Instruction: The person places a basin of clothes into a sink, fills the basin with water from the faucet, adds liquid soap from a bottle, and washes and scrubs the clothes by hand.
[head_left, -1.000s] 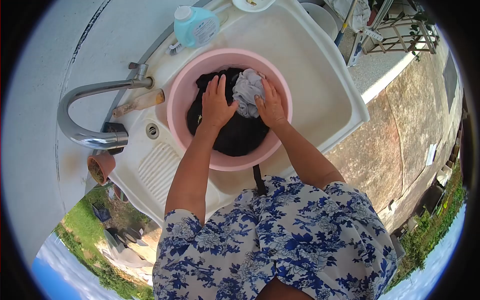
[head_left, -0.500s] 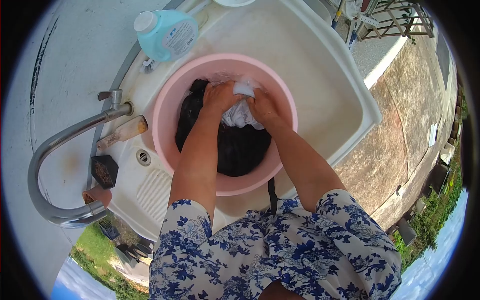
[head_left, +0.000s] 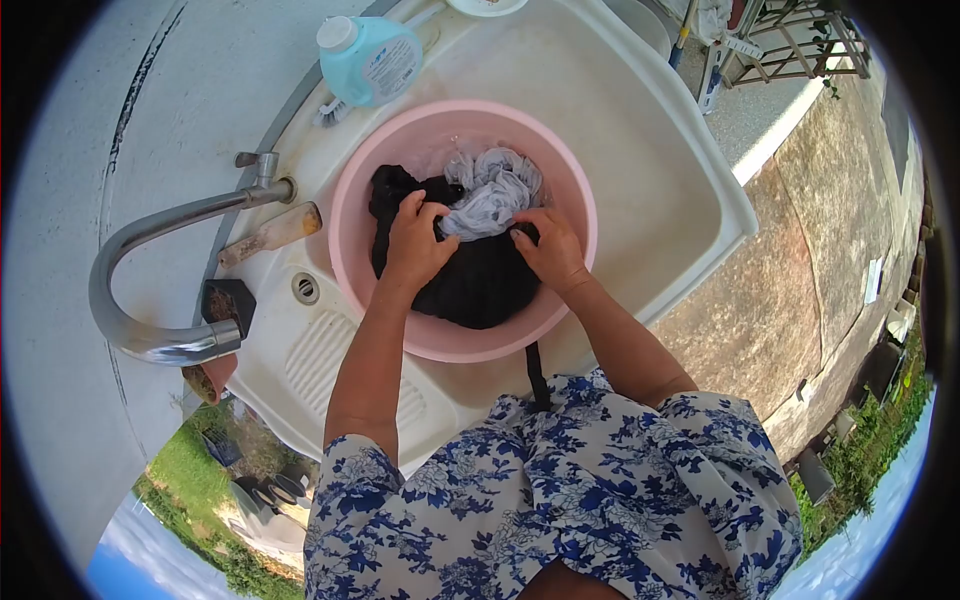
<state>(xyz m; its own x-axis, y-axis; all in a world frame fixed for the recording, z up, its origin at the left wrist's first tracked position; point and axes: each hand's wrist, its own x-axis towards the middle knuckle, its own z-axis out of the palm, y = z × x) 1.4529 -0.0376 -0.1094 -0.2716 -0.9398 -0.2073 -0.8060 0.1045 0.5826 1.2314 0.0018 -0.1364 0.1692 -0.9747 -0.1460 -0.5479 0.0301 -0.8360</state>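
A pink basin (head_left: pixel 345 200) holds wet laundry and some water. At its far side lies a bunched light grey cloth (head_left: pixel 495 195), twisted into folds. Dark black fabric (head_left: pixel 480 285) fills the near and left part of the basin. My left hand (head_left: pixel 418 245) is over the black fabric at the grey cloth's left edge, with thumb and fingers apart. On the other side, my right hand (head_left: pixel 552 250) has its fingers curved and apart, touching or nearly touching the grey cloth's right edge. Whether the fingertips touch the black fabric is hard to tell.
The basin stands in a white sink (head_left: pixel 660 170) with a ribbed washboard (head_left: pixel 330 360) and a drain (head_left: pixel 305 289). A curved faucet (head_left: pixel 120 280) rises at the left. A blue detergent bottle (head_left: pixel 370 62), a brush (head_left: pixel 331 112) and a worn wooden-looking block (head_left: pixel 270 235) line the ledge.
Both hands have let go of the grey cloth and drawn back toward me, moving apart. The grey cloth now lies spread in a loose bunch. The view has shifted slightly.
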